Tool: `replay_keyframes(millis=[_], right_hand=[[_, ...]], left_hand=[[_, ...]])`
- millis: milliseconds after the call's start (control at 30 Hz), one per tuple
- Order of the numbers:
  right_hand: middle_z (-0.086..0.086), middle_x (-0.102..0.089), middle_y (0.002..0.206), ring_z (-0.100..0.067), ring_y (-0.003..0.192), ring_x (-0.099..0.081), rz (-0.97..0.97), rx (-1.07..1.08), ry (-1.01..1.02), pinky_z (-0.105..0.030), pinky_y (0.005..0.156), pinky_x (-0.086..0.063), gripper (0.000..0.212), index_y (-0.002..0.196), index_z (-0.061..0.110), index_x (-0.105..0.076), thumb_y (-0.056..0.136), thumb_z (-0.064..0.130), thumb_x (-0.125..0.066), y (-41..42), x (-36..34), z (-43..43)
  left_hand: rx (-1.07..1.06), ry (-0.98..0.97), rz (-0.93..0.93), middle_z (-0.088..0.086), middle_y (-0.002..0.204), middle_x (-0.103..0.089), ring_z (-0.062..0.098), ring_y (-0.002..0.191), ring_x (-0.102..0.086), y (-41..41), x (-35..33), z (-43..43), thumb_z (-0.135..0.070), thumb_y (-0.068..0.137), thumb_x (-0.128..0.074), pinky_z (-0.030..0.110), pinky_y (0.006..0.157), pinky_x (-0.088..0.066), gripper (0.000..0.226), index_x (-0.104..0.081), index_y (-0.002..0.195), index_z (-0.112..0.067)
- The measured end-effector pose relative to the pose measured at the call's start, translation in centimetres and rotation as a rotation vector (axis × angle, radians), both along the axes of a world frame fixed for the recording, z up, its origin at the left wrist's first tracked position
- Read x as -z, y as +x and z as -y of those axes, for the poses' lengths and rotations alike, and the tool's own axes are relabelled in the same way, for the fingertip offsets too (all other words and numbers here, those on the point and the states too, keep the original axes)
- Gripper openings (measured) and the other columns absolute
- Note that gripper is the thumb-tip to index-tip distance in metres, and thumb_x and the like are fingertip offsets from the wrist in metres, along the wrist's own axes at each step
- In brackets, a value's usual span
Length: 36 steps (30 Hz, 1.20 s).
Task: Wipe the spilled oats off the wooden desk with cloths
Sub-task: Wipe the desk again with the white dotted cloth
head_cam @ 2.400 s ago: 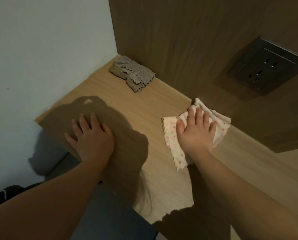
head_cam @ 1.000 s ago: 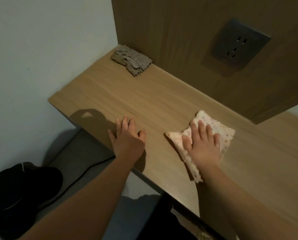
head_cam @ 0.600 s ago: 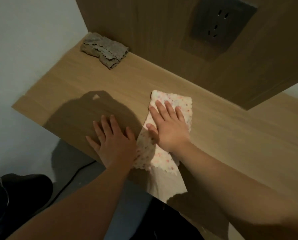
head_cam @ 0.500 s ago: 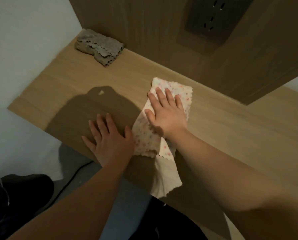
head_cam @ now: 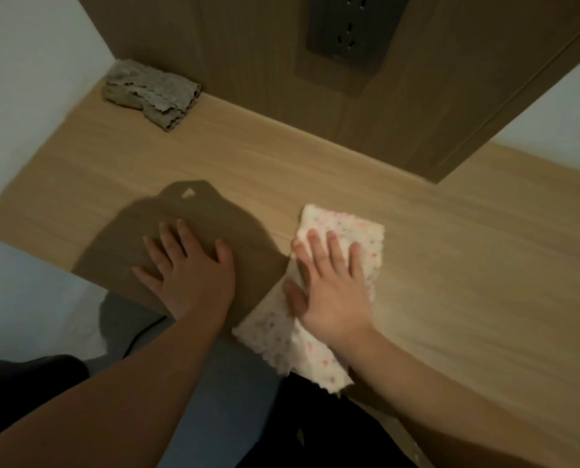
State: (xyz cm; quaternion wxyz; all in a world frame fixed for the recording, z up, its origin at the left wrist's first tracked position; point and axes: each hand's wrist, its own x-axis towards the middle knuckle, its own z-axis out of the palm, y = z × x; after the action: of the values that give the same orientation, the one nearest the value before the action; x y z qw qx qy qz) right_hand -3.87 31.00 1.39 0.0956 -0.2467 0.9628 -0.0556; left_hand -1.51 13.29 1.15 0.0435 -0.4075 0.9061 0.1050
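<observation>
- The right hand [head_cam: 332, 285] was lying flat on the spotted cloth [head_cam: 346, 221], fingers straight and a bit spread, thumb out to the side. It was pressing down, not pinching. I'd guess the flat palm was there to keep as much fabric on the wood as possible.
- The cloth sat near the front of the desk [head_cam: 450, 265], with its near end hanging over the edge. To me that looked like a set-up for dragging crumbs off the front.
- The left hand [head_cam: 190, 271] was empty, flat on bare wood just beside the cloth, fingers spread. It was probably just there for balance while leaning in.
- A second, grey cloth [head_cam: 150, 91] was bunched up in the back left corner, against the wooden back panel, well apart from both hands. Looked parked as a spare.
- Honestly I couldn't make out any oats on the desk. The light was dim, so I couldn't tell whether the top was done or not.
</observation>
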Motion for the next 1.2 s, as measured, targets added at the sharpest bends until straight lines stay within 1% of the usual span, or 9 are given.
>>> replay_keyframes(millis=[133, 233, 367, 533, 633, 700, 900, 1067, 1200], right_hand=[[-0.006, -0.05, 0.137, -0.029, 0.129, -0.043, 0.036, -0.425, -0.002, -0.042, 0.109, -0.024, 0.058, 0.133, 0.017, -0.051, 0.08, 0.035, -0.036, 2.9, 0.3, -1.5], [-0.013, -0.041, 0.144, -0.031, 0.133, -0.036, -0.145, -0.073, -0.042, -0.043, 0.109, -0.018, 0.05, 0.138, 0.011, -0.042, 0.092, 0.026, -0.029, -3.1, 0.4, -3.8], [-0.003, -0.002, 0.158, -0.024, 0.144, 0.004, 0.007, 0.478, -0.03, -0.042, 0.115, 0.003, 0.055, 0.15, 0.018, -0.006, 0.099, 0.041, -0.011, -9.5, -0.2, -6.2], [-0.002, -0.008, 0.157, -0.021, 0.143, 0.005, 0.007, 0.032, -0.037, -0.039, 0.113, 0.008, 0.055, 0.149, 0.023, -0.009, 0.098, 0.038, -0.021, -0.1, -0.2, -1.8], [-0.004, -0.038, 0.147, -0.026, 0.138, -0.027, 0.007, -0.332, 0.023, -0.044, 0.115, -0.013, 0.056, 0.141, 0.02, -0.036, 0.089, 0.038, -0.036, 6.1, -0.3, -1.6], [-0.005, -0.04, 0.146, -0.026, 0.137, -0.029, -0.02, -0.264, 0.042, -0.042, 0.113, -0.013, 0.054, 0.14, 0.018, -0.041, 0.091, 0.039, -0.029, 4.8, 0.1, -3.0], [-0.001, -0.005, 0.157, -0.022, 0.144, 0.003, 0.0, 0.419, -0.017, -0.039, 0.114, 0.005, 0.061, 0.149, 0.023, -0.011, 0.093, 0.045, -0.003, -0.3, -0.1, -5.8], [-0.006, -0.036, 0.148, -0.029, 0.137, -0.029, -0.032, -0.052, 0.018, -0.046, 0.115, -0.013, 0.058, 0.143, 0.018, -0.035, 0.09, 0.04, -0.027, 6.4, 0.4, -1.0], [0.002, -0.007, 0.157, -0.017, 0.141, 0.007, 0.02, -0.07, 0.018, -0.038, 0.112, 0.01, 0.057, 0.149, 0.026, -0.009, 0.095, 0.043, -0.008, 2.3, -0.3, -3.3]], left_hand=[[0.008, 0.004, -0.011, 0.005, 0.159, -0.004, 0.026, 0.146, 0.005, 0.1, 0.0, 0.0, -0.052, 0.094, -0.026, 0.057, 0.114, 0.003, 0.068, -0.009, 0.152, -0.018], [0.017, 0.009, -0.013, 0.005, 0.159, -0.002, 0.026, 0.146, 0.006, 0.2, 0.0, 0.1, -0.052, 0.095, -0.025, 0.056, 0.114, 0.004, 0.068, -0.007, 0.152, -0.018], [0.027, 0.019, 0.001, 0.004, 0.159, 0.001, 0.025, 0.145, 0.009, 0.2, 0.1, 0.2, -0.053, 0.095, -0.023, 0.056, 0.114, 0.006, 0.068, -0.004, 0.152, -0.019], [0.029, 0.024, -0.005, 0.005, 0.159, 0.001, 0.026, 0.145, 0.008, 0.2, 0.1, 0.3, -0.053, 0.095, -0.023, 0.057, 0.113, 0.005, 0.069, -0.005, 0.152, -0.018], [0.037, 0.027, -0.006, 0.005, 0.159, 0.001, 0.026, 0.145, 0.008, 0.3, 0.1, 0.3, -0.053, 0.095, -0.024, 0.058, 0.113, 0.004, 0.069, -0.007, 0.151, -0.017], [0.037, 0.026, -0.009, 0.005, 0.159, 0.0, 0.026, 0.145, 0.008, 0.3, 0.1, 0.3, -0.053, 0.096, -0.024, 0.057, 0.114, 0.004, 0.068, -0.007, 0.151, -0.017], [0.049, 0.027, -0.017, 0.006, 0.159, -0.002, 0.027, 0.145, 0.007, 0.2, 0.1, 0.4, -0.052, 0.096, -0.025, 0.058, 0.113, 0.004, 0.068, -0.01, 0.151, -0.016], [0.044, 0.034, -0.008, 0.009, 0.158, -0.006, 0.029, 0.145, 0.003, 0.2, 0.1, 0.4, -0.052, 0.096, -0.024, 0.059, 0.113, 0.003, 0.068, -0.015, 0.15, -0.012], [0.053, 0.04, -0.016, 0.009, 0.158, -0.008, 0.03, 0.145, 0.001, 0.3, 0.0, 0.4, -0.052, 0.095, -0.024, 0.06, 0.112, 0.002, 0.067, -0.014, 0.15, -0.015]])
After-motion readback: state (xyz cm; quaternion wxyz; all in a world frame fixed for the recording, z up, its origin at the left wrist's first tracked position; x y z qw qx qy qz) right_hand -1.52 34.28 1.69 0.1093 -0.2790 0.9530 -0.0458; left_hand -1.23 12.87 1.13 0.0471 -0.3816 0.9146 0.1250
